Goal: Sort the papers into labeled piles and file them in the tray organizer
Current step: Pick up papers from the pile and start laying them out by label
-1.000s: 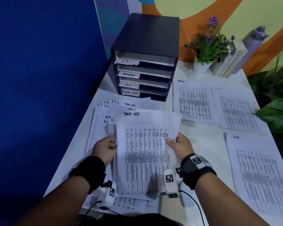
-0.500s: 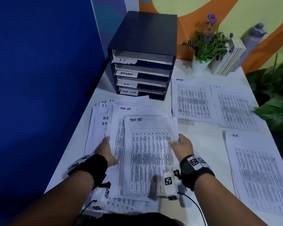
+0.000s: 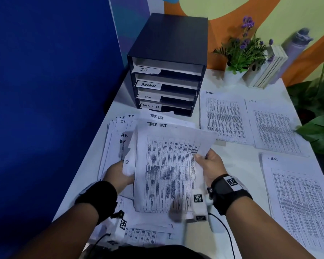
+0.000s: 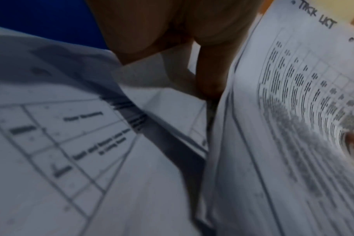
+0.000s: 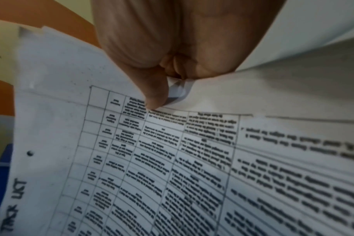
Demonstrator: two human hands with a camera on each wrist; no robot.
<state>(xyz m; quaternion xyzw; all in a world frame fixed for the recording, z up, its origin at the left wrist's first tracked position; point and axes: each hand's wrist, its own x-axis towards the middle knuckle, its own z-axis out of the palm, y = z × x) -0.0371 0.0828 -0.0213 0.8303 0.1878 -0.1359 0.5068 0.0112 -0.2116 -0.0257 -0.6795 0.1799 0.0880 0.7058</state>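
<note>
Head view: tray organizer (image 3: 168, 58), far left on table (image 3: 238, 165), four labeled slots, contents unclear. Right hand (image 3: 209, 165) and left hand (image 3: 118, 174) each pinch the raised "Task List" sheet (image 3: 168, 165) above the unsorted papers (image 3: 118, 131).

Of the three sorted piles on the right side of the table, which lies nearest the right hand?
The H.R. pile, alone in the near row beside the right hand; the ADMIN pile and I.T. pile lie farther back.
</note>
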